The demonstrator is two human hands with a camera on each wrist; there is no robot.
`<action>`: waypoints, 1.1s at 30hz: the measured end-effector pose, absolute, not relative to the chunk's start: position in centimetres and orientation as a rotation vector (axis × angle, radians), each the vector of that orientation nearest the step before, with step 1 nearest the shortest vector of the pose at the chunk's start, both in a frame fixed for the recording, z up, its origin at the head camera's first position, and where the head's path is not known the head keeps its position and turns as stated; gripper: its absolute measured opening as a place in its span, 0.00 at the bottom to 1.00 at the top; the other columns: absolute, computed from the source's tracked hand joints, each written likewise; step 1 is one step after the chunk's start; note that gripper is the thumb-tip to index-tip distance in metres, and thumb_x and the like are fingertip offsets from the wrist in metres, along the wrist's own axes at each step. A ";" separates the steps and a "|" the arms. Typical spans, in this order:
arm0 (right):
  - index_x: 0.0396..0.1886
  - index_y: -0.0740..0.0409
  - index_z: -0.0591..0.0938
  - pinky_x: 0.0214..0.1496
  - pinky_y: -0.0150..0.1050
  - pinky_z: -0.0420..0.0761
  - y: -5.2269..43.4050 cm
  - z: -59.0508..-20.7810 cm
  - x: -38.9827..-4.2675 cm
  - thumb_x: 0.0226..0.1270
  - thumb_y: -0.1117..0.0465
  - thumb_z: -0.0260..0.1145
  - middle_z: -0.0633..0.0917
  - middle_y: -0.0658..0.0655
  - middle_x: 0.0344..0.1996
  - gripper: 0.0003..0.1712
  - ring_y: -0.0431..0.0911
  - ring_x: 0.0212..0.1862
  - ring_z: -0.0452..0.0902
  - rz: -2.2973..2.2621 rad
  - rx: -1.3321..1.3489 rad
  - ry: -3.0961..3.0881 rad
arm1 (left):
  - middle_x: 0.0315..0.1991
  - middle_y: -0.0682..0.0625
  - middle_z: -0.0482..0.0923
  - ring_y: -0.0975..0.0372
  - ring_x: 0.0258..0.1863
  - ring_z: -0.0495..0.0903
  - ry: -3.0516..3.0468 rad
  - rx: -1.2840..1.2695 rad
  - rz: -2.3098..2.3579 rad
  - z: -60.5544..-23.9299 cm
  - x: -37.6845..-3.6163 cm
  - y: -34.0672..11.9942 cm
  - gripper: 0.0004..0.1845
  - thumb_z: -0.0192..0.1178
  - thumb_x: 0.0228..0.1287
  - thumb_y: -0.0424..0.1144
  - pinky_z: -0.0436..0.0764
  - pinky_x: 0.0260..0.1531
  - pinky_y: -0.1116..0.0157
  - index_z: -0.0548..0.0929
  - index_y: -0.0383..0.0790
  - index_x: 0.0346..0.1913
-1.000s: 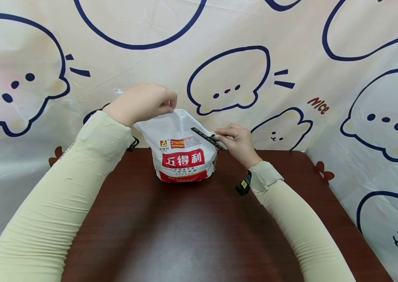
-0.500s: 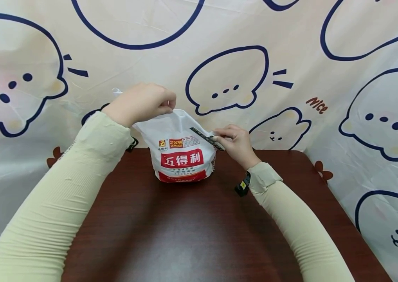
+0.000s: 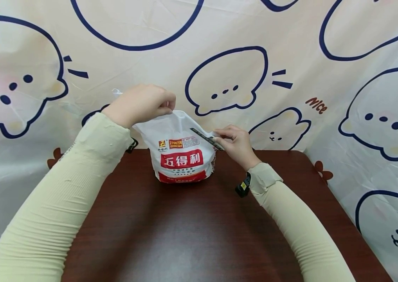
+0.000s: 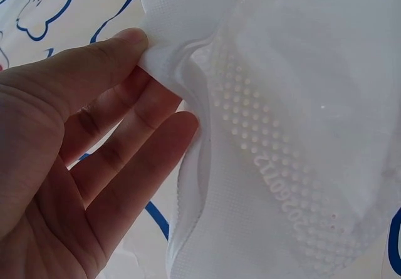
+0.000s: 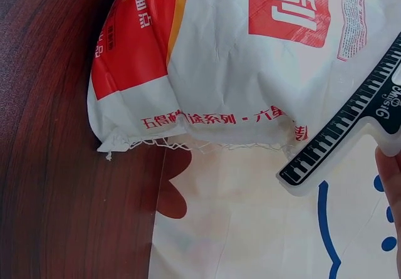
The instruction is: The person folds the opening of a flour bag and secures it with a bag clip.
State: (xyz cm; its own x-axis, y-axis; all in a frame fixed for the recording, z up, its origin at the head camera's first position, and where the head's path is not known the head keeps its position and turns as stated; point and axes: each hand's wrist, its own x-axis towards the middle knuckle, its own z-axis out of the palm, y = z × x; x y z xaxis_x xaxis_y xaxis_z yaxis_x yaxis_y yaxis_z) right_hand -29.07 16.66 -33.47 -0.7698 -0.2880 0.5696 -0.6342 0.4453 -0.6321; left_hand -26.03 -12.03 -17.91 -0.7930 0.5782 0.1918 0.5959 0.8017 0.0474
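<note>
A white and red printed bag (image 3: 182, 147), which looks like a flour bag, stands on the table. My left hand (image 3: 146, 102) is at its upper left. In the left wrist view the thumb and fingers of that hand (image 4: 94, 122) pinch the bag's white edge (image 4: 172, 66). My right hand (image 3: 236, 143) pinches a black and white clip (image 3: 204, 137) with a piano-key pattern. The clip lies slanted across the bag's upper right side. In the right wrist view its long bar (image 5: 341, 125) shows beside the bag, while most of the right hand is out of frame.
The dark brown wooden table (image 3: 184, 227) spreads in front of the bag. Close behind and to the right hangs a pale cloth (image 3: 227, 31) with blue cartoon outlines. Loose stitching thread (image 5: 207, 146) runs along one side of the bag.
</note>
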 end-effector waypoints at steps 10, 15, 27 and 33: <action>0.53 0.63 0.87 0.53 0.46 0.84 16.8 -34.2 -29.3 0.66 0.66 0.72 0.85 0.57 0.43 0.16 0.47 0.48 0.83 1.267 0.789 -2.299 | 0.39 0.43 0.84 0.50 0.38 0.80 -2.814 -0.922 -0.161 -18.1 -25.9 -12.0 0.05 0.58 0.72 0.32 0.80 0.44 0.52 0.84 0.38 0.41; 0.55 0.62 0.87 0.54 0.43 0.84 16.8 -34.3 -29.3 0.67 0.66 0.71 0.84 0.56 0.44 0.17 0.47 0.49 0.82 1.267 0.790 -2.306 | 0.39 0.43 0.84 0.50 0.39 0.81 -2.815 -0.921 -0.165 -18.1 -25.8 -12.0 0.05 0.58 0.72 0.32 0.80 0.45 0.52 0.84 0.38 0.41; 0.55 0.62 0.86 0.54 0.43 0.83 16.9 -34.2 -29.1 0.66 0.67 0.71 0.84 0.57 0.45 0.17 0.47 0.50 0.83 1.222 0.810 -2.315 | 0.39 0.42 0.84 0.50 0.38 0.81 -2.803 -0.934 -0.157 -18.0 -25.5 -11.6 0.04 0.59 0.71 0.31 0.82 0.46 0.52 0.84 0.37 0.41; 0.55 0.63 0.86 0.55 0.45 0.83 16.9 -34.2 -29.0 0.66 0.68 0.71 0.83 0.57 0.45 0.17 0.48 0.50 0.83 1.225 0.811 -2.319 | 0.40 0.42 0.85 0.50 0.38 0.81 -2.782 -0.954 -0.138 -18.2 -25.6 -11.6 0.04 0.60 0.71 0.32 0.82 0.46 0.52 0.84 0.36 0.42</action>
State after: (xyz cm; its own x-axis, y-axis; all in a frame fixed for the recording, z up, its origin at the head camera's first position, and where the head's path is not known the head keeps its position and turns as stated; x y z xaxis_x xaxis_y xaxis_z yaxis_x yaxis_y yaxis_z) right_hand -29.00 16.86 -34.19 -0.7548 -0.3075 0.5794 -0.6519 0.4494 -0.6108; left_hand -25.61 -11.59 -18.20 -0.7726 0.5972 0.2154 0.6156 0.7877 0.0243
